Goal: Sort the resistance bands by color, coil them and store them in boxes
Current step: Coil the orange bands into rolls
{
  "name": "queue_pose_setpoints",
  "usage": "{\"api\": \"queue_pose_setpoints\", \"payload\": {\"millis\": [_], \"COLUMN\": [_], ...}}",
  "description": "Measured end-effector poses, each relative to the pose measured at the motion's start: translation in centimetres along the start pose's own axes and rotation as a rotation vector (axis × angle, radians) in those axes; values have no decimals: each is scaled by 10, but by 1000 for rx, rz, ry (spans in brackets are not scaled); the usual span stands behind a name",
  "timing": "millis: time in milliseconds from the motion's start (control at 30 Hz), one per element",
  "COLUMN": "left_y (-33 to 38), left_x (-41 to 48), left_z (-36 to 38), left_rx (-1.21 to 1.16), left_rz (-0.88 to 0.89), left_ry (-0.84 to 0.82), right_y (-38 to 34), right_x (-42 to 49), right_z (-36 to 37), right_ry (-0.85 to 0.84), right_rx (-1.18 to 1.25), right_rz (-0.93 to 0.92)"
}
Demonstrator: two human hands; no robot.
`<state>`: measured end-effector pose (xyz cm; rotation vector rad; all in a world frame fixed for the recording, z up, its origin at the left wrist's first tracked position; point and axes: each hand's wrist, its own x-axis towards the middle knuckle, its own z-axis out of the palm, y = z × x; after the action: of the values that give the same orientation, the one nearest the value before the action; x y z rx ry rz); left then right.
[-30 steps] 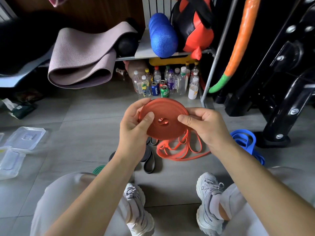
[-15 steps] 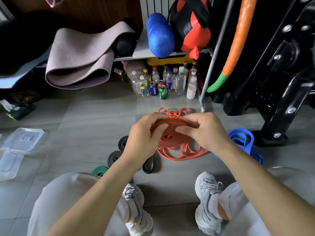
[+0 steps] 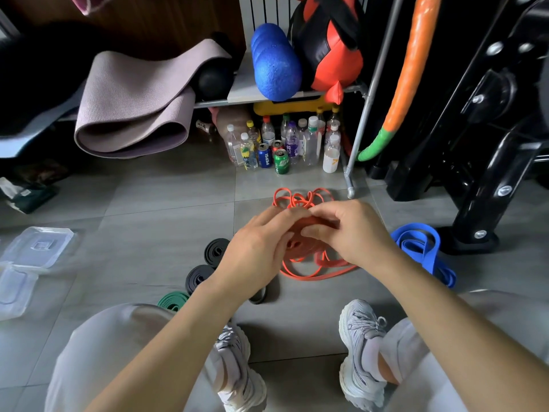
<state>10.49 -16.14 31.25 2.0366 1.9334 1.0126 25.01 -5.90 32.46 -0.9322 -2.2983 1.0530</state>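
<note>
Head view. Person crouched over the grey tile floor (image 3: 154,233), knees and sneakers (image 3: 361,352) at the near edge.

Hands: left hand (image 3: 257,251) and right hand (image 3: 352,233) are together mid-floor, both clamped on the orange coil (image 3: 298,244). Left fingers curl over its top rim. Right thumb and fingers pinch it from the opposite side. Fingertips of the two hands meet or nearly meet, can't tell which. Most of the coil is hidden by the hands. Can't tell whether it sits on the floor or is held just above it.

Other bands:
- Loose orange bands (image 3: 298,202) lie tangled on the floor under the hands, with loops sticking out on the far side and thin strands on the near side.
- Blue band (image 3: 421,248), loosely folded, lies just right of the right wrist, beside a black machine base (image 3: 472,239).
- Two black coils (image 3: 216,248) lie just left of the left hand, one nearer the person than the other.
- Green coil (image 3: 173,300) is nearer still, partly behind the left knee.
- One more black band (image 3: 262,295) pokes out from under the left forearm.

Clear boxes (image 3: 38,246): two at the floor's left edge, close together, translucent. Contents not readable.

Far edge of the floor: bottles and cans (image 3: 282,147) clustered under a metal rack (image 3: 360,141). On the rack are a blue foam roller (image 3: 274,63) and a red-and-black bag (image 3: 335,49). A folded mauve mat (image 3: 133,108) droops off its left side. An orange-and-green tube (image 3: 404,84) leans right of the rack post.
</note>
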Motion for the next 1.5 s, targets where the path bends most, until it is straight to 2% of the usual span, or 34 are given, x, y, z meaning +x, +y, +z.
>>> {"api": "queue_pose_setpoints", "payload": {"millis": [100, 233, 333, 533, 700, 800, 900, 1033, 1133, 1333, 1500], "left_y": [-1, -4, -6, -3, -1, 3, 7, 11, 13, 17, 22], "left_x": [3, 9, 14, 12, 13, 14, 16, 23, 28, 31, 32], "left_z": [0, -5, -13, -20, -18, -16, -14, -14, -14, -12, -10], "left_rx": [-106, -270, -460, -828, -1012, -1080, -1108, -1133, -1147, -1165, -1208], "left_rz": [-1, -137, -256, -334, -434, -469, -487, -497, -496, -450, -508], "left_ry": [70, 228, 340, 497, 494, 497, 490, 506, 496, 434, 440], "right_y": [-3, -7, -5, -4, -8, -5, -5, -8, -9, -5, -2], "right_x": [1, 5, 6, 7, 8, 10, 12, 13, 10, 9, 8], "right_z": [-3, -11, -16, -13, -10, -8, -9, -18, -23, -29, -25], "right_ry": [36, 70, 122, 124, 148, 204, 230, 157, 110, 142, 184], "right_rx": [117, 337, 367, 522, 600, 527, 423, 526, 517, 505, 643], "right_rz": [4, 90, 111, 173, 255, 242, 212, 258, 243, 253, 334]}}
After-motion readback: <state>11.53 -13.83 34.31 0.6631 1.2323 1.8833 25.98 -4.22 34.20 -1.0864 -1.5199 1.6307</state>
